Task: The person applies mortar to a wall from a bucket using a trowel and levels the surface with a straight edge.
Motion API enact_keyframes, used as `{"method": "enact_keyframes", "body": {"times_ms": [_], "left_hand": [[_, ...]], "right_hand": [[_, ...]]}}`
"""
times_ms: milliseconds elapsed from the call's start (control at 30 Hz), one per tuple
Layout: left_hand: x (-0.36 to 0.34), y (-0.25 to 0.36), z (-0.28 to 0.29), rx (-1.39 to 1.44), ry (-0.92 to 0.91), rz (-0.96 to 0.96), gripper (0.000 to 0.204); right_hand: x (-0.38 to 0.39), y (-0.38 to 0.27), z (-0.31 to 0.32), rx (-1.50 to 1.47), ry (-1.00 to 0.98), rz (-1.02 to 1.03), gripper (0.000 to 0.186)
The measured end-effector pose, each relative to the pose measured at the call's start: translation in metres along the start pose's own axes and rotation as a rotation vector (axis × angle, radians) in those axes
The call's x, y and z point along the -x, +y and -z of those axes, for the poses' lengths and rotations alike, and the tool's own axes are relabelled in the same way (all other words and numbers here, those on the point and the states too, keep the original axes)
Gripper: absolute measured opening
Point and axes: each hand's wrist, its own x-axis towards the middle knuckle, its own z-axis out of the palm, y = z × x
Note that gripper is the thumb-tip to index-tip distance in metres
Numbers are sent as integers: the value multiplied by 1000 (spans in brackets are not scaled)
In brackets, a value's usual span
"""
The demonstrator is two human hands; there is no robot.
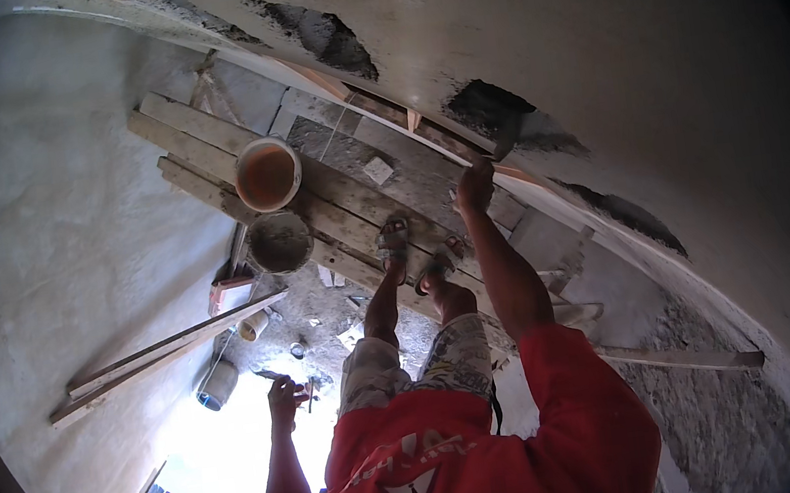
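My right hand (475, 186) is raised to the wall, closed round the handle of a trowel (504, 144). The trowel's dark blade lies at the lower edge of a dark, rough patch (489, 109) in the pale wall. Lower down on the left, my left hand (283, 399) is closed on a small hand tool (270, 374) with a thin, dark flat part. Glare behind it hides the tool's exact kind. On the planks by my feet stand a bucket (268, 174) with reddish-brown contents and a dark bucket (280, 243) holding grey mortar-like stuff.
I stand in sandals on raised wooden planks (341, 219). Other rough patches (323, 38) mark the wall. Loose boards (170, 358) lean at the left, above a floor with rubble, a pale bucket (253, 326) and a grey container (218, 384). Another board (679, 356) juts out at the right.
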Motion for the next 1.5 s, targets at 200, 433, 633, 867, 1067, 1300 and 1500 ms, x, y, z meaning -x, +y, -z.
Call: {"method": "enact_keyframes", "body": {"times_ms": [200, 433, 633, 867, 1067, 1300, 1500], "left_hand": [[-8, -19, 13, 67, 63, 73, 34], [-22, -20, 8, 73, 20, 90, 35], [-35, -4, 16, 39, 38, 56, 34], [-37, -3, 21, 83, 67, 89, 32], [-33, -17, 26, 126, 37, 118, 31], [-36, -15, 29, 129, 60, 94, 29], [-35, -14, 32, 134, 89, 93, 28]], "right_hand": [[-27, -10, -19, 54, -192, -112, 44], [4, -4, 38, 189, -464, 154, 44], [-50, -30, 45, -118, -532, -119, 51], [-58, -22, 41, -568, -584, -312, 44], [-51, -12, 13, -643, -541, -469, 55], [-48, -17, 17, -678, -554, -466, 47], [-62, -40, -4, -656, -577, -403, 43]]}}
